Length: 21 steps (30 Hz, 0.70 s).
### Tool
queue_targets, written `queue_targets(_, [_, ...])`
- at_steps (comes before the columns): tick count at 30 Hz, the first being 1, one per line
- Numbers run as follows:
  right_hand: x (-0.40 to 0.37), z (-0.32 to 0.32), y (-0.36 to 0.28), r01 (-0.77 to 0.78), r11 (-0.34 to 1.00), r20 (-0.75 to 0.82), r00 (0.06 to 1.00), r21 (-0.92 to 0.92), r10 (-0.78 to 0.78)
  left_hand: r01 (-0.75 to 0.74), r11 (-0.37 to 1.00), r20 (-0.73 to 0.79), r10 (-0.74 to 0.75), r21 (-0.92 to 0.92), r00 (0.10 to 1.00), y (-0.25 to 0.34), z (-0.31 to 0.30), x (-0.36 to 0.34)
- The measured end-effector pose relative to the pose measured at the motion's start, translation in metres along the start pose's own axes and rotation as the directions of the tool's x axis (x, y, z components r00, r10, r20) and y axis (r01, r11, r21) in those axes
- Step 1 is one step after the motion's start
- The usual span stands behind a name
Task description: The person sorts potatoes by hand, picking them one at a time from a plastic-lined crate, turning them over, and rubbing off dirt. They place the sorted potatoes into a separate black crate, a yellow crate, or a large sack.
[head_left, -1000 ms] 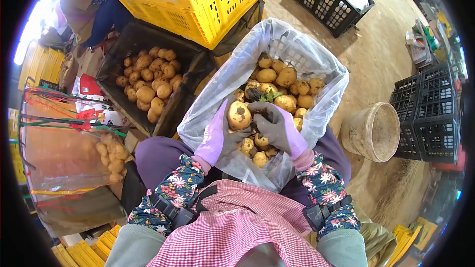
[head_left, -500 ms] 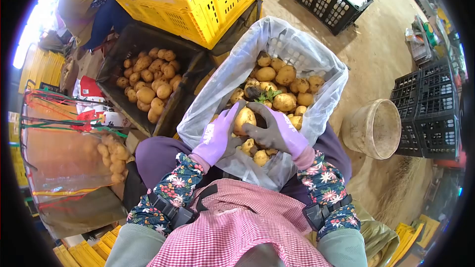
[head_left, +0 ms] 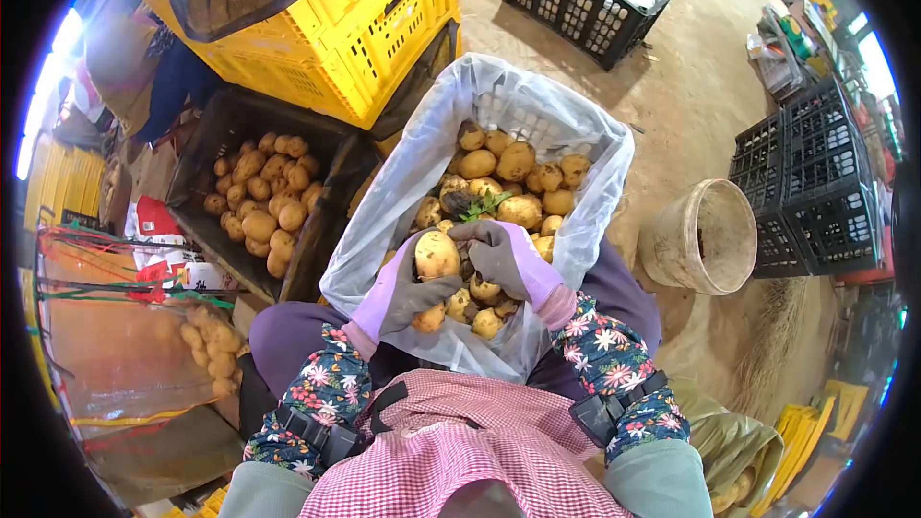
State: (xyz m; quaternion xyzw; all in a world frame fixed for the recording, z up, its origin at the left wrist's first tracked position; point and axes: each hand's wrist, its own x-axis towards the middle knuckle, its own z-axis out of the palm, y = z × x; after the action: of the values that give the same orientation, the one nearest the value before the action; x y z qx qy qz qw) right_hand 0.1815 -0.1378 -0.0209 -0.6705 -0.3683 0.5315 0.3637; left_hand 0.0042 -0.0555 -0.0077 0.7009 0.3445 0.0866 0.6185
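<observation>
A yellow-brown potato [head_left: 436,255] with dark specks sits upright in my left hand [head_left: 408,295], whose gloved fingers and thumb wrap it from the left and below. From the other side, my right hand [head_left: 504,257] has its curled fingertips against the potato's upper right edge. Both hands wear purple gloves with grey palms. They are over a crate lined with a clear plastic bag [head_left: 600,177], between my knees. Several soil-marked potatoes [head_left: 518,211] lie inside it, with a green leafy sprig [head_left: 484,205] among them. More potatoes show just under my right hand.
Left of the lined crate stands a dark crate of potatoes [head_left: 259,221], with stacked yellow crates [head_left: 374,38] behind. A whitish bucket [head_left: 700,240] and black crates [head_left: 806,182] are at the right. Another black crate [head_left: 580,5] is ahead. A person [head_left: 144,77] is at the upper left.
The potato has turned more upright and rests more in my left hand. My right hand has slid to its upper right edge. The whole view has shifted a little.
</observation>
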Motion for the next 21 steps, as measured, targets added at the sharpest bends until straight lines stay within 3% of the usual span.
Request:
queue_targets(1, [0.003,-0.001,0.003,-0.054,0.984,0.018,0.998,0.17,0.052,0.069,0.975,0.047,-0.06,-0.209,0.997,0.0,-0.001,0.0])
queue_targets(2, [-0.004,-0.002,-0.014,-0.048,0.986,0.016,0.999,0.161,0.046,0.138,0.903,0.1,-0.106,-0.406,0.989,0.0,-0.001,0.001])
queue_targets(3, [-0.017,-0.001,-0.032,0.194,0.981,-0.034,0.981,0.02,-0.193,0.011,0.898,0.14,0.057,-0.44,0.989,0.003,-0.001,0.004])
queue_targets(4, [-0.026,0.003,-0.042,0.416,0.901,-0.048,0.904,-0.122,-0.424,0.008,0.899,0.136,0.057,-0.438,0.989,0.008,-0.003,0.003])
queue_targets(5, [-0.023,0.007,-0.035,0.534,0.832,-0.018,0.84,-0.149,-0.543,0.1,0.843,0.228,0.027,-0.528,0.973,0.015,-0.005,-0.001])
queue_targets(6, [-0.021,0.009,-0.034,0.539,0.832,-0.012,0.838,-0.132,-0.545,0.2,0.773,0.317,0.001,-0.602,0.949,0.017,-0.007,-0.006])
queue_targets(7, [-0.019,0.007,-0.034,0.401,0.915,-0.031,0.916,0.042,-0.4,0.196,0.724,0.244,-0.04,-0.661,0.969,0.012,-0.004,-0.011])
queue_targets(8, [-0.017,0.005,-0.033,0.24,0.947,-0.015,0.97,0.212,-0.243,0.284,0.667,0.36,-0.025,-0.689,0.933,0.001,-0.011,-0.012])
queue_targets(10, [-0.008,0.0,-0.013,0.157,0.928,-0.09,0.987,0.339,-0.134,0.397,0.437,0.388,-0.115,-0.807,0.914,-0.012,-0.009,-0.011])
queue_targets(11, [-0.007,0.0,-0.013,0.189,0.942,-0.132,0.979,0.277,-0.157,0.295,0.48,0.285,-0.096,-0.826,0.954,-0.011,-0.007,-0.008])
queue_targets(15, [-0.01,0.004,-0.02,0.335,0.925,-0.277,0.92,0.181,-0.279,0.315,0.453,0.32,-0.067,-0.834,0.945,-0.02,-0.011,-0.005])
queue_targets(17, [-0.016,0.004,-0.032,0.335,0.934,-0.197,0.931,0.126,-0.307,0.453,0.302,0.495,0.073,-0.838,0.866,-0.024,-0.01,-0.001])
queue_targets(18, [-0.019,0.002,-0.034,0.338,0.939,-0.115,0.937,0.064,-0.33,0.461,0.3,0.501,0.071,-0.835,0.863,-0.023,-0.002,-0.003])
queue_targets(20, [-0.02,-0.004,-0.033,0.359,0.933,-0.03,0.933,0.0,-0.359,0.26,0.49,0.149,-0.254,-0.832,0.956,-0.01,0.014,-0.007])
queue_targets(21, [-0.02,-0.006,-0.035,0.275,0.96,0.0,0.961,0.046,-0.275,0.45,0.183,0.468,0.07,-0.874,0.881,-0.032,0.002,-0.004])
